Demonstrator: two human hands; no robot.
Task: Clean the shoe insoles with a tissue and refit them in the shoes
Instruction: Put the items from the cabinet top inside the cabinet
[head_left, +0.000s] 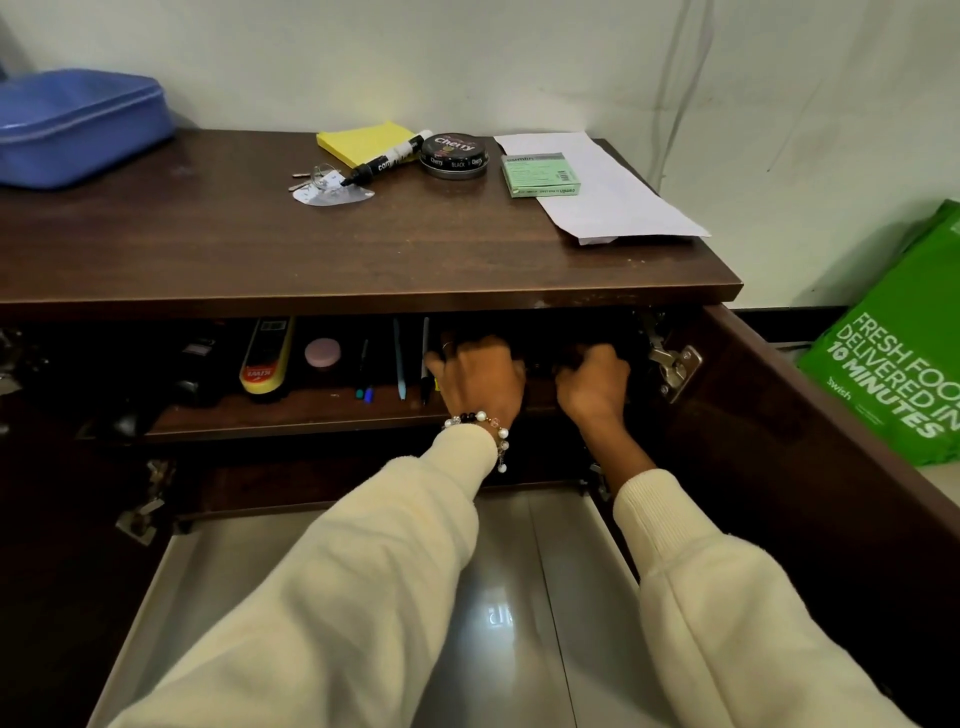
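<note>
Fingers of left hand (480, 376) and right hand (592, 384) curl into a dark cabinet shelf (291, 413) at frame centre; what they grip cannot be told. Shoes, insoles, tissue not visible. Judgement: task barely begun, cleaning and refitting all remain.

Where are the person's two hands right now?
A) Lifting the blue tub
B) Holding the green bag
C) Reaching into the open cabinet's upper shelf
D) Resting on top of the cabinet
C: the left hand and right hand both reach under the cabinet top into the dark upper shelf.
</note>
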